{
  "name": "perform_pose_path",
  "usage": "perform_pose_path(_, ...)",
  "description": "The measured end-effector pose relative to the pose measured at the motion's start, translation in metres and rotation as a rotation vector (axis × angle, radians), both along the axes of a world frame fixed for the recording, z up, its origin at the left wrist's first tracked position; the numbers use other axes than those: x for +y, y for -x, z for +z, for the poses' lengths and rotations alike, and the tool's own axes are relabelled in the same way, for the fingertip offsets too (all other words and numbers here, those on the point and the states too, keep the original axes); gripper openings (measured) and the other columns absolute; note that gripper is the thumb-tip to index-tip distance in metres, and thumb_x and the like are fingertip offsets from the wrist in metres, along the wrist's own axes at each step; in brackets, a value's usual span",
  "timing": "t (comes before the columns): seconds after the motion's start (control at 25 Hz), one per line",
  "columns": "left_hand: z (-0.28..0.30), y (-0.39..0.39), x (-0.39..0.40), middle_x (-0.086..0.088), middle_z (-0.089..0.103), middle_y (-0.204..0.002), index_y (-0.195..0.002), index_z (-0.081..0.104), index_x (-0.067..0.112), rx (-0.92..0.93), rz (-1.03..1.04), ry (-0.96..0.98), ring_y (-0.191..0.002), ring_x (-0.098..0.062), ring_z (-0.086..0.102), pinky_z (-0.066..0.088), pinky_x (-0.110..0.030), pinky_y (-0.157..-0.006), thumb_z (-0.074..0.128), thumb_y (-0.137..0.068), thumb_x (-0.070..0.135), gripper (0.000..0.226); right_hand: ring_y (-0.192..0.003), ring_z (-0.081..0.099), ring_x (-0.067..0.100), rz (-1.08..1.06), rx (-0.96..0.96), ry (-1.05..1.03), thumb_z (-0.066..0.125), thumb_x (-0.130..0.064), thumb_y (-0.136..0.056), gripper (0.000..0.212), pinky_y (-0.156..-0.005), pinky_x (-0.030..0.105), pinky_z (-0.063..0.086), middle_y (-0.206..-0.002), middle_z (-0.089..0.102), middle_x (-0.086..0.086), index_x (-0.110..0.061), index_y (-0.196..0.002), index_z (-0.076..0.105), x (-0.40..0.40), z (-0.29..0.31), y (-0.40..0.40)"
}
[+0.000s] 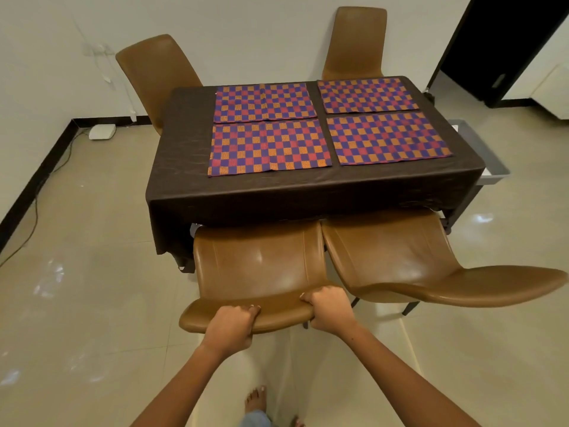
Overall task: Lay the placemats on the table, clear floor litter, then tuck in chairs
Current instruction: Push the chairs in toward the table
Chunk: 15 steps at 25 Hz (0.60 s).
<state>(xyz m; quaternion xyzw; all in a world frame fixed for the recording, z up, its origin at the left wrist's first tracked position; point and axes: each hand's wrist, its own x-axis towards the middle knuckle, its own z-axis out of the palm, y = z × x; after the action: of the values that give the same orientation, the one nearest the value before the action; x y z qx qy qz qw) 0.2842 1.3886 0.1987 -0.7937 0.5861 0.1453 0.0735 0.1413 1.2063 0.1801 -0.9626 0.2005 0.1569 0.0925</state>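
Several checked placemats [271,147] in purple, red and orange lie flat on the dark-clothed table [181,167]. A brown leather chair [258,260] stands at the near side with its seat partly under the table. My left hand [231,325] and my right hand [331,309] both grip the top edge of its backrest, fingers curled over it. A second brown chair [400,257] sits right beside it, also partly under the table. Two more brown chairs stand at the far side, one at the left [157,72] angled away, one at the right [358,41].
A grey bin [480,152] stands by the table's right edge. A white box [102,131] and cables lie by the left wall. A dark doorway [505,47] opens at the far right. My bare feet [255,399] are on the beige tiled floor.
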Motion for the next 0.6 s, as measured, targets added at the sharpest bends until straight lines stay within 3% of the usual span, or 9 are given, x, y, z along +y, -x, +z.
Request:
perform_pose_path(0.08, -0.002, 0.003, 0.001, 0.01, 0.059, -0.047, -0.076, 0.073, 0.029, -0.015, 0.056, 0.004, -0.035, -0.005, 0.054, 0.035, -0.014, -0.032, 0.081, -0.023, 0.04, 0.055, -0.08, 0.066, 0.023, -0.008, 0.015, 0.0, 0.059, -0.022, -0.064, 0.037, -0.07, 0.035, 0.055, -0.085, 0.071, -0.002, -0.026, -0.1, 0.068, 0.003, 0.006, -0.001)
perform_pose_path(0.2, -0.007, 0.005, 0.005, 0.005, 0.071, -0.076, -0.101, 0.069, 0.026, 0.045, 0.157, -0.007, -0.063, -0.017, 0.067, 0.052, -0.025, -0.052, 0.071, -0.054, 0.028, 0.047, -0.082, 0.067, 0.022, -0.033, 0.048, 0.012, 0.06, -0.019, -0.059, 0.041, -0.073, 0.036, 0.055, -0.086, 0.072, -0.004, -0.026, -0.099, 0.068, 0.003, 0.006, 0.001)
perform_pose_path(0.32, -0.004, 0.009, 0.005, 0.002, 0.07, -0.098, -0.114, 0.063, 0.023, 0.065, 0.203, 0.051, -0.084, -0.023, 0.067, 0.051, -0.03, -0.065, 0.06, -0.067, 0.021, 0.047, -0.087, 0.066, 0.021, -0.037, 0.071, -0.004, 0.067, -0.02, -0.059, 0.042, -0.078, 0.035, 0.054, -0.092, 0.071, -0.004, -0.027, -0.1, 0.067, 0.004, 0.011, 0.002)
perform_pose_path(0.4, -0.002, 0.011, 0.003, 0.0, 0.066, -0.109, -0.121, 0.057, 0.021, 0.098, 0.191, 0.037, -0.095, -0.023, 0.064, 0.05, -0.03, -0.073, 0.057, -0.074, 0.021, 0.047, -0.092, 0.063, 0.023, -0.018, 0.091, -0.032, 0.064, -0.015, -0.069, 0.036, -0.085, 0.032, 0.048, -0.097, 0.069, 0.0, -0.022, -0.105, 0.065, 0.006, 0.018, 0.0)
perform_pose_path(0.48, -0.001, 0.01, 0.002, -0.003, 0.062, -0.117, -0.126, 0.051, 0.018, 0.16, 0.173, -0.023, -0.104, -0.024, 0.06, 0.049, -0.032, -0.081, 0.056, -0.081, 0.024, 0.046, -0.094, 0.061, 0.024, -0.017, 0.183, -0.115, 0.059, -0.01, -0.077, 0.028, -0.086, 0.034, 0.044, -0.1, 0.066, 0.004, -0.017, -0.105, 0.061, 0.011, 0.029, -0.006)
perform_pose_path(0.6, 0.019, -0.001, 0.003, -0.005, 0.06, -0.122, -0.129, 0.049, 0.018, 0.355, 0.217, -0.107, -0.107, -0.022, 0.057, 0.049, -0.034, -0.085, 0.063, -0.083, 0.032, 0.05, -0.093, 0.063, 0.02, -0.109, 0.179, -0.379, 0.059, -0.01, -0.085, 0.023, -0.083, 0.031, 0.053, -0.102, 0.065, 0.003, -0.013, -0.108, 0.063, 0.017, 0.049, -0.024)
